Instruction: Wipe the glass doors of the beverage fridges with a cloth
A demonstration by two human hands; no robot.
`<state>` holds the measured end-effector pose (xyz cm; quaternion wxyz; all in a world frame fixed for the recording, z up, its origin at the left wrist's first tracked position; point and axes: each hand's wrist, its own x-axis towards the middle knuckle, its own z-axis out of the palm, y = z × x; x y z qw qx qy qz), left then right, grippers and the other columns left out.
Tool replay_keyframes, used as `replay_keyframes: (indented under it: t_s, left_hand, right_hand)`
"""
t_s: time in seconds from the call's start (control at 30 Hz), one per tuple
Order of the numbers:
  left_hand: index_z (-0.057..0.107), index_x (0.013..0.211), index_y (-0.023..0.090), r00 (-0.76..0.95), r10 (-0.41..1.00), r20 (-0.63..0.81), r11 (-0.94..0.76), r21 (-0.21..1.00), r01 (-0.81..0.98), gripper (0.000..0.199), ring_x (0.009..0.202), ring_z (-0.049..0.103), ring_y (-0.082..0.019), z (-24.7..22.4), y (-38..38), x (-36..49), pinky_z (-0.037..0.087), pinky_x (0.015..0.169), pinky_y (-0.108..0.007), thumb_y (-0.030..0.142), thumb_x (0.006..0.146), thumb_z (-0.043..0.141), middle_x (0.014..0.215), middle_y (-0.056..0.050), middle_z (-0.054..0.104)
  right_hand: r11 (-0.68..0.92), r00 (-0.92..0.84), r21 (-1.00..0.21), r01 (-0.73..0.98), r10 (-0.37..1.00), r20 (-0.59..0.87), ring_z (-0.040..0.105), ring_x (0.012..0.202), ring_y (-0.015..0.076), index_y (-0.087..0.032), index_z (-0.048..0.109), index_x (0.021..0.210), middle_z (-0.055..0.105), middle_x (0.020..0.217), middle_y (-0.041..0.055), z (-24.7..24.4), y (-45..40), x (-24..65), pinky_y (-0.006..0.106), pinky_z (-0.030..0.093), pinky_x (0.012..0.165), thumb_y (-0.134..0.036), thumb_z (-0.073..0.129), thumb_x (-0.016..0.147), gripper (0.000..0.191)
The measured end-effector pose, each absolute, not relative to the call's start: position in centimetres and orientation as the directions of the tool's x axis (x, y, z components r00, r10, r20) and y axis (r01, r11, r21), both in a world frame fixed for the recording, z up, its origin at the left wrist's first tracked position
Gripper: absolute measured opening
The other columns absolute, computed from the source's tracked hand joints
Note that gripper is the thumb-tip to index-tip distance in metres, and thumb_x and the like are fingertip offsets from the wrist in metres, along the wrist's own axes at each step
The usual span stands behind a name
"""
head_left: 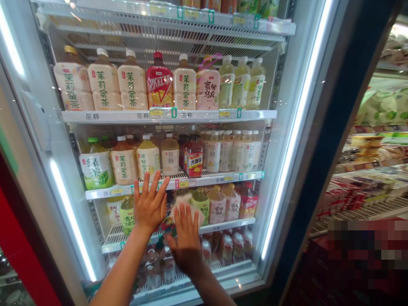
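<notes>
A glass door (127, 127) with faint reflections stands before me, closing off a lit drinks cooler. My left hand (150, 205), fingers spread and straight, is against or just in front of the glass at the lower middle; nothing shows in it. Lower and to the right, my right hand (186, 238) presses flat on a blurred pale pinkish-white cloth (188, 203), which pokes out beyond its fingertips. Behind the glass near the left hand are a bottle with a white label (148, 155) and a green-labelled bottle (128, 216).
Several shelves of bottled tea fill the cooler, including a red bottle (160, 83). Light strips run down the left frame (72, 216) and right frame (295, 127). On the right, open shelving (366, 165) holds packaged goods. A red panel (25, 238) edges the left side.
</notes>
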<state>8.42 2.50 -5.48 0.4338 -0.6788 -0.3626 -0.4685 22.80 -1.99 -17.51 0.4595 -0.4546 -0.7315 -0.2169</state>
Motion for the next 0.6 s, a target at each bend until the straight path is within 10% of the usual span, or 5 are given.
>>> replay_keyframes:
  t_s: [0.13, 0.4, 0.6]
  left_hand:
    - [0.031, 0.160, 0.030, 0.296, 0.102, 0.950, -0.363, -0.241, 0.900, 0.072, 0.160, 0.014, -0.025, -5.5, 2.4, 8.4, 0.008, 0.133, -0.051, 0.023, 0.094, 0.059, 0.166, -0.001, 0.029]
    - [0.028, 0.161, 0.032, 0.303, 0.090, 0.949, -0.356, -0.253, 0.899, 0.073, 0.159, 0.013, -0.024, -5.3, 2.4, 8.4, 0.007, 0.133, -0.050, 0.023, 0.095, 0.059, 0.167, 0.000, 0.027]
    - [0.030, 0.160, 0.032, 0.294, 0.085, 0.952, -0.369, -0.244, 0.897, 0.075, 0.159, 0.015, -0.024, -5.3, 2.3, 8.4, 0.008, 0.133, -0.050, 0.022, 0.093, 0.062, 0.166, 0.000, 0.029]
  right_hand:
    - [0.506, -0.254, -0.001, 0.863, 0.435, 0.864, 0.024, 0.158, 0.0312, -0.013, 0.019, 0.165, 0.041, 0.163, 0.0137, -24.7, -2.7, 22.5, 0.056, 0.030, 0.125, -0.049, 0.047, 0.102, 0.078]
    - [0.532, -0.097, -0.149, 0.833, 0.406, 0.909, 0.002, 0.161, 0.0318, -0.014, 0.001, 0.166, 0.010, 0.174, 0.0127, -7.7, 0.9, 22.3, 0.065, 0.010, 0.127, -0.052, 0.021, 0.107, 0.073]
    - [0.404, -0.094, -0.106, 0.909, 0.445, 0.891, 0.015, 0.160, 0.0311, -0.009, 0.013, 0.165, 0.024, 0.170, 0.0166, -26.0, -2.4, 22.8, 0.056, 0.028, 0.126, -0.046, 0.039, 0.104, 0.076]
